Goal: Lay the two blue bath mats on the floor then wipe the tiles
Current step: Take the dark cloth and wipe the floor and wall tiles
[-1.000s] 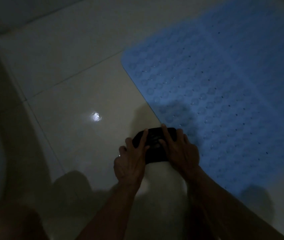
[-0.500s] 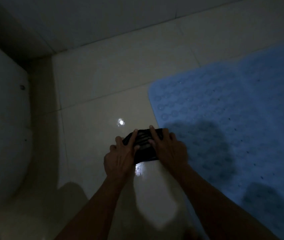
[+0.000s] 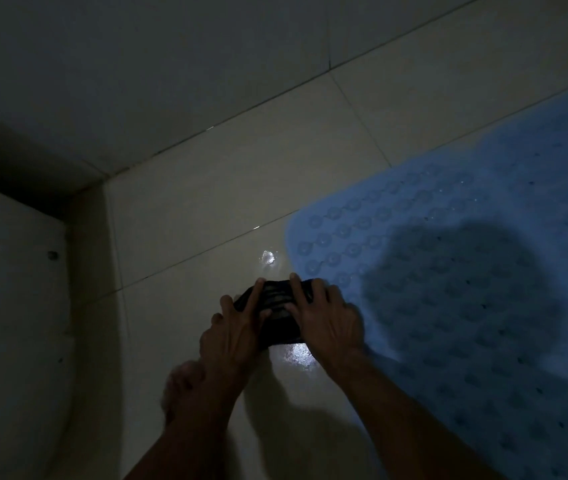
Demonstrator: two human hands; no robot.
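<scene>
A dim bathroom floor seen from above, lit by a small light. Two bare hands press a dark cloth (image 3: 280, 311) flat against a pale floor tile (image 3: 206, 209). The left hand (image 3: 234, 336) lies on the cloth's left side, fingers straight and spread, its fingertips reaching the cloth's far edge. The right hand (image 3: 329, 318) lies on the cloth's right side, fingers likewise straight and spread, palm down. Neither hand curls around the cloth; both push it down with flat fingers. The cloth looks striped or ribbed, though the low light makes its pattern hard to tell.

Just to the right of the cloth, touching or nearly touching it, is the rounded corner of a blue mat (image 3: 483, 306), lying flat on the floor and covered in rows of small round bumps. A dark shadow falls across the mat. Only one mat is in view.

Wet glints shine on the tile just beyond the cloth and just below it. At far left curves a white toilet (image 3: 8, 323). A tiled wall (image 3: 137, 64) rises at the top.
</scene>
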